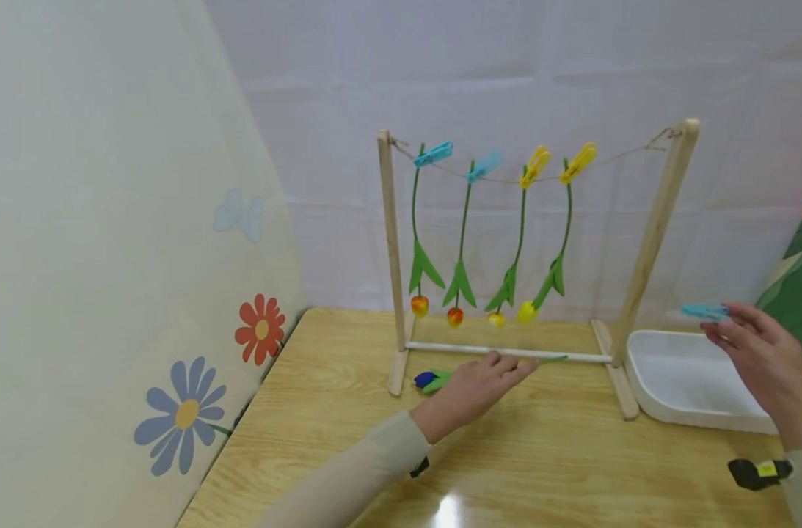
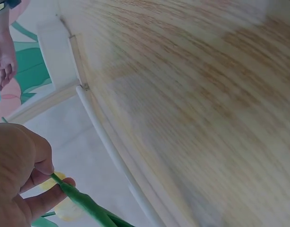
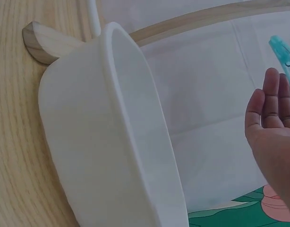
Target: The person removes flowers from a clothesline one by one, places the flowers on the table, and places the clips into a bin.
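My left hand (image 1: 469, 389) pinches the green stem of a blue tulip (image 1: 425, 380) just above the table, at the foot of the rack. In the left wrist view, thumb and fingers grip the stem (image 2: 86, 201). My right hand (image 1: 764, 348) holds a light blue clothespin (image 1: 704, 312) above the white tub at the right. The right wrist view shows this clothespin (image 3: 283, 54) at the fingertips, partly cut off by the frame. Several tulips hang head down from a string (image 1: 615, 155), each by a clothespin: two blue at left, two yellow (image 1: 579, 163) at right.
A wooden rack (image 1: 392, 242) carries the string between two posts, with a white rod (image 1: 453, 348) low across it. The white tub (image 1: 698, 422) stands beside its right foot (image 1: 621, 392). A wall with flower pictures (image 1: 260, 330) borders the wooden table (image 1: 539, 469) at left.
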`<state>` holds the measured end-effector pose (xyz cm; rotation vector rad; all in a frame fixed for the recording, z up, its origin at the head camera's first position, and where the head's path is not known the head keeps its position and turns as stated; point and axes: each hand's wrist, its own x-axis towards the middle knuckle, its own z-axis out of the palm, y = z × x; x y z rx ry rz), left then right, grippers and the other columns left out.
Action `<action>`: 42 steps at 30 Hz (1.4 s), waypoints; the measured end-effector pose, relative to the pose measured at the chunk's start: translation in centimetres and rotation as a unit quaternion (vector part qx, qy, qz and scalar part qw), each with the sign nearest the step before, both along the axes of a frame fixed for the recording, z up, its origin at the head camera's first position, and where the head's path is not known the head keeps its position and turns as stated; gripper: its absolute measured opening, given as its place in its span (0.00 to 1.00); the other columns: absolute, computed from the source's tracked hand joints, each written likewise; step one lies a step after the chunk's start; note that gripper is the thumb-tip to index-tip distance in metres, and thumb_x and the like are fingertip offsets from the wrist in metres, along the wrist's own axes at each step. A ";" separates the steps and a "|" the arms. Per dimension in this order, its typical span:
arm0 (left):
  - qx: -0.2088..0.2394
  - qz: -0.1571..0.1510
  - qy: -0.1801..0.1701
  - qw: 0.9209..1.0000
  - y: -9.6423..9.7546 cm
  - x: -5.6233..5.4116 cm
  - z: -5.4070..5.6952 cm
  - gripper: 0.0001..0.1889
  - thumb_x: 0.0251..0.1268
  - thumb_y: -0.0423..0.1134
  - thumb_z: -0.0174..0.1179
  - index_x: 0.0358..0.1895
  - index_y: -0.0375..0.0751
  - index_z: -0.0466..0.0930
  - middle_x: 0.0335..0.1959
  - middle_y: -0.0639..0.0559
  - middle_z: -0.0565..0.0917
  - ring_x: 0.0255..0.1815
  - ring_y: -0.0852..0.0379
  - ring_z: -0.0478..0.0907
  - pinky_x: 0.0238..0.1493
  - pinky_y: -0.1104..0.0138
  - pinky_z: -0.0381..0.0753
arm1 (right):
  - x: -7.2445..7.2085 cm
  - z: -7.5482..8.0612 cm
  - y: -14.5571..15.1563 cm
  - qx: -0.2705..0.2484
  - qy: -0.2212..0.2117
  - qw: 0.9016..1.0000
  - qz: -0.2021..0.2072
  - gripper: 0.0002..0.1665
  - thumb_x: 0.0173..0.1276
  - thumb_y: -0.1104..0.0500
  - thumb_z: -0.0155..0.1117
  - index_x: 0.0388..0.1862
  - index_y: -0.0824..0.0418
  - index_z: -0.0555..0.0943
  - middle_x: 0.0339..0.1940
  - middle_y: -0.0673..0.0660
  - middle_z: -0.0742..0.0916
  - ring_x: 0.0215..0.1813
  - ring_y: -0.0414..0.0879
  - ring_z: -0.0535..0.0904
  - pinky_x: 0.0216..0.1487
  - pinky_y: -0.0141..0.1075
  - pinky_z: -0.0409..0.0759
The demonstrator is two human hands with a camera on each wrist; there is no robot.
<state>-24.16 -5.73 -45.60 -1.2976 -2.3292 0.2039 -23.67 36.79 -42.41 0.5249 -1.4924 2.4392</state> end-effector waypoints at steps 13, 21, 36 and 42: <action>-0.034 0.014 -0.013 0.999 0.1 -0.5 -0.7 0.40 0.69 0.26 0.61 0.80 0.51 0.57 0.56 0.57 0.77 0.48 0.61 0.74 0.23 0.79 0.67 | 0.1 -1.3 0.9 -0.024 -0.039 0.999 0.005 0.19 0.77 0.75 0.47 0.57 0.62 0.79 0.46 0.53 0.89 0.47 0.43 0.87 0.50 0.27 0.83; -0.077 0.029 -0.015 0.996 0.1 -0.6 -1.2 0.40 0.69 0.26 0.60 0.80 0.54 0.57 0.55 0.58 0.77 0.46 0.62 0.72 0.21 0.78 0.64 | 0.4 -2.3 1.5 -0.010 -0.078 0.997 -0.009 0.17 0.77 0.73 0.50 0.55 0.58 0.79 0.45 0.50 0.88 0.45 0.41 0.87 0.47 0.26 0.83; -0.132 0.046 0.005 0.990 0.5 -0.8 -2.3 0.42 0.68 0.29 0.62 0.81 0.57 0.55 0.56 0.60 0.76 0.46 0.63 0.70 0.29 0.78 0.71 | 0.2 -4.6 2.4 0.022 -0.017 0.998 0.059 0.23 0.77 0.78 0.40 0.55 0.62 0.80 0.45 0.53 0.89 0.48 0.43 0.87 0.51 0.28 0.83; -0.133 0.045 -0.003 0.990 0.9 -0.8 -2.7 0.39 0.69 0.30 0.62 0.79 0.59 0.58 0.55 0.61 0.76 0.46 0.63 0.71 0.29 0.79 0.71 | -0.1 -5.2 2.7 0.033 -0.018 0.998 0.058 0.24 0.78 0.77 0.40 0.54 0.60 0.81 0.45 0.53 0.89 0.47 0.42 0.87 0.49 0.26 0.83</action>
